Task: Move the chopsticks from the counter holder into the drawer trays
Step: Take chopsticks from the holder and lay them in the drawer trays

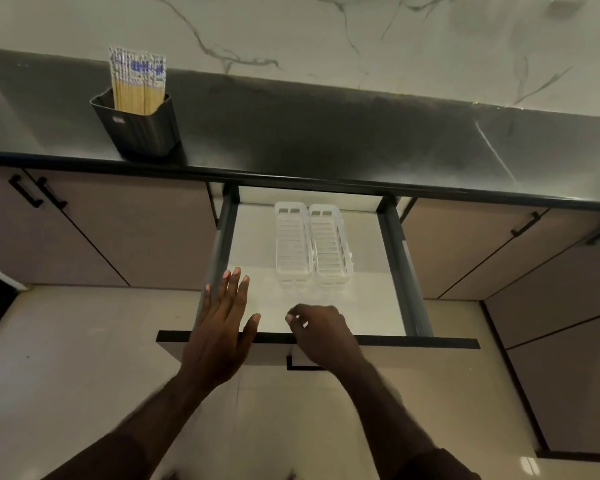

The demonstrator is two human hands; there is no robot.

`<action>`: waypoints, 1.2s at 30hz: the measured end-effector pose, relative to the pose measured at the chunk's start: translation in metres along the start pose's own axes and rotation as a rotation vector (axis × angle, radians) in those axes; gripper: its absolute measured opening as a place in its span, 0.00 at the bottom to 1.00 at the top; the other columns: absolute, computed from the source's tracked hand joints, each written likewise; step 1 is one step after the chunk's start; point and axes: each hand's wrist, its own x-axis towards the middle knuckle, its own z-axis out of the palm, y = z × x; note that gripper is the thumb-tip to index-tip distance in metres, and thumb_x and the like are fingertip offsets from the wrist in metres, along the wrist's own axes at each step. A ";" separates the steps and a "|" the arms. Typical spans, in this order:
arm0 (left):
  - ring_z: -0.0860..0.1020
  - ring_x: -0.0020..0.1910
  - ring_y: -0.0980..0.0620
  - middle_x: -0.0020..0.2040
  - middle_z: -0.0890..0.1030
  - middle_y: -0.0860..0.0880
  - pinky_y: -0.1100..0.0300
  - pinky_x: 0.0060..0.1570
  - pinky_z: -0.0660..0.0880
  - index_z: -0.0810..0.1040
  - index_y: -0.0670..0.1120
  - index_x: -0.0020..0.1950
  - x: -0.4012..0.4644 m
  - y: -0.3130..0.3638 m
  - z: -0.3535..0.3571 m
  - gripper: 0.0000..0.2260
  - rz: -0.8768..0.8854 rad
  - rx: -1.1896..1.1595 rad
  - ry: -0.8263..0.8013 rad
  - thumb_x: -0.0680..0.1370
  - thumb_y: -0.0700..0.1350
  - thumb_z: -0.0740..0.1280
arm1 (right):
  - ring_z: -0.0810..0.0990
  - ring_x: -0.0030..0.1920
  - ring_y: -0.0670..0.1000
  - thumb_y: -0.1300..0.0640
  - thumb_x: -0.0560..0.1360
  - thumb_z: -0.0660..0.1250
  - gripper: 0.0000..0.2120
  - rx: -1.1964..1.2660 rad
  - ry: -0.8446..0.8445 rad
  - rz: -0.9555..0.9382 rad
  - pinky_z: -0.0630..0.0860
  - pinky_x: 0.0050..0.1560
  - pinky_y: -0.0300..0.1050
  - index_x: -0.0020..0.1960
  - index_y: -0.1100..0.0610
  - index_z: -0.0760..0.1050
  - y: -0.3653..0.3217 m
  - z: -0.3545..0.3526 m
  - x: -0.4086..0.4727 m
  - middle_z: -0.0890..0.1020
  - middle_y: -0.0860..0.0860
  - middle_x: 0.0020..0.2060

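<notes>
The holder (137, 128), a dark ribbed container, is standing on the dark counter (326, 133) at the far left, close to the front edge. The chopsticks (137, 81) are standing upright inside it as one packed bundle; their lower ends are hidden by the holder wall, and the blue-and-white pattern on the top ends is too blurred to read.

The drawer (392, 271) is standing pulled out below the counter. Its rear section is running under the counter edge and is hidden there.

The left hand (222, 334) is hovering over the front left corner of the drawer with fingers straight and spread, grasping nothing. It is covering part of the left drawer rail.

Two white slatted trays (312, 244) are lying side by side on the drawer floor, touching along their long sides, with no chopsticks in them.

The right hand (321, 336) is positioned over the drawer front edge, fingers curled downward. Motion blur is obscuring the fingertips; whether they are gripping the edge cannot be determined. The hand is covering most of the black handle (295, 367).
</notes>
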 end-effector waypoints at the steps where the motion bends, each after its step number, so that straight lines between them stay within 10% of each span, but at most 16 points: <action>1: 0.48 0.79 0.48 0.79 0.52 0.43 0.47 0.76 0.48 0.50 0.43 0.78 0.004 -0.005 -0.006 0.28 0.013 -0.007 0.010 0.82 0.57 0.48 | 0.82 0.49 0.52 0.46 0.79 0.59 0.14 0.010 0.022 -0.005 0.77 0.50 0.47 0.55 0.49 0.80 -0.011 -0.003 0.004 0.85 0.49 0.48; 25: 0.47 0.79 0.49 0.79 0.51 0.44 0.49 0.77 0.44 0.50 0.43 0.78 0.117 -0.306 -0.210 0.29 0.178 -0.113 0.223 0.81 0.53 0.54 | 0.78 0.41 0.41 0.50 0.79 0.65 0.11 0.118 0.430 -0.143 0.70 0.43 0.31 0.55 0.53 0.82 -0.343 0.050 0.181 0.86 0.48 0.46; 36: 0.51 0.78 0.49 0.77 0.55 0.44 0.57 0.76 0.43 0.57 0.40 0.77 0.282 -0.393 -0.220 0.28 0.152 -0.136 0.325 0.80 0.50 0.57 | 0.82 0.52 0.44 0.53 0.79 0.65 0.12 0.195 0.447 -0.198 0.80 0.56 0.44 0.61 0.54 0.78 -0.403 0.011 0.365 0.84 0.50 0.54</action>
